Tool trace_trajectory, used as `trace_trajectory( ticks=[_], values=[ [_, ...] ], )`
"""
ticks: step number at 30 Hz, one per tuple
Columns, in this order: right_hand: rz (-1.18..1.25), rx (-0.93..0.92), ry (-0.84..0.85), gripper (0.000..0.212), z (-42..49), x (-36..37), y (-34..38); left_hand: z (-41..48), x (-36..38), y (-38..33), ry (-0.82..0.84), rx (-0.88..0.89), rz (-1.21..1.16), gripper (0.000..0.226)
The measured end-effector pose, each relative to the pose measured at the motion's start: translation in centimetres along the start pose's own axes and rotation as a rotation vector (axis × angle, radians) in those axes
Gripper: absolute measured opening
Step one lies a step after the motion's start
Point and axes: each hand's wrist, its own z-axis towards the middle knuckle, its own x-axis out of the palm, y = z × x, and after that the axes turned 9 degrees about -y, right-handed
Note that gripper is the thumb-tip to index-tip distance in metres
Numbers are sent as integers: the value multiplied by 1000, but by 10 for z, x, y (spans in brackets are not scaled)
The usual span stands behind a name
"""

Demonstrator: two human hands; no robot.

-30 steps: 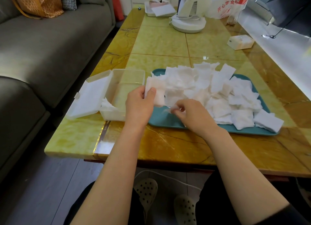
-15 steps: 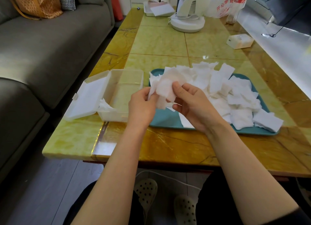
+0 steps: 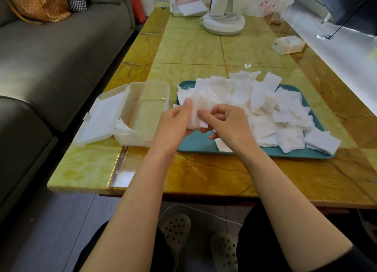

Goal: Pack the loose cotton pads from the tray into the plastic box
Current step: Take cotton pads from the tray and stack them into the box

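Your left hand and right hand both pinch one small stack of cotton pads above the near-left corner of the teal tray, whose loose pile lies heaped beside the open plastic box.

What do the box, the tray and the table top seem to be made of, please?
The box: clear, slightly frosted plastic with see-through walls. The tray: teal, matte, probably plastic, with a smooth moulded rim. The table top: glossy yellow-green stone or a stone look, veined and mirroring light.
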Motion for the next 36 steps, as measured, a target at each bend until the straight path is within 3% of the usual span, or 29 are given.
trace_trajectory(
  ticks=[2, 5, 8, 11, 15, 20, 25, 29, 36],
  values=[
    [-17, 7, -9, 22, 1, 0, -2, -2, 1, -2, 10, -1, 25, 38],
    [-122, -5, 32, 17, 3, 1, -7, -1, 0, 3, -18, 206, 234, 22],
    [-372, -164, 26, 6, 4, -5, -17, 3, -5, 8, -129, 327, 372, 19],
    [-603, -251, -16, 19, 0, -21, -23, 7, -12, 8, -191, 346, 383, 22],
    [-903, -102, 117, 48, -4, -40, -31, 10, -13, 12, -205, 356, 388, 16],
    [-1001, -89, 133, 44, 1, -42, -32, 7, -3, 12, -185, 372, 408, 13],
    [-932, -164, 160, 27, 3, -38, -34, 7, 5, 13, -170, 376, 447, 13],
    [-722, -205, 120, 37, 4, -35, -35, 10, 4, 14, -177, 368, 451, 14],
    [-75, -43, -88, 39, 3, -33, -12, 11, 2, 13, -241, 324, 498, 38]
  ],
)
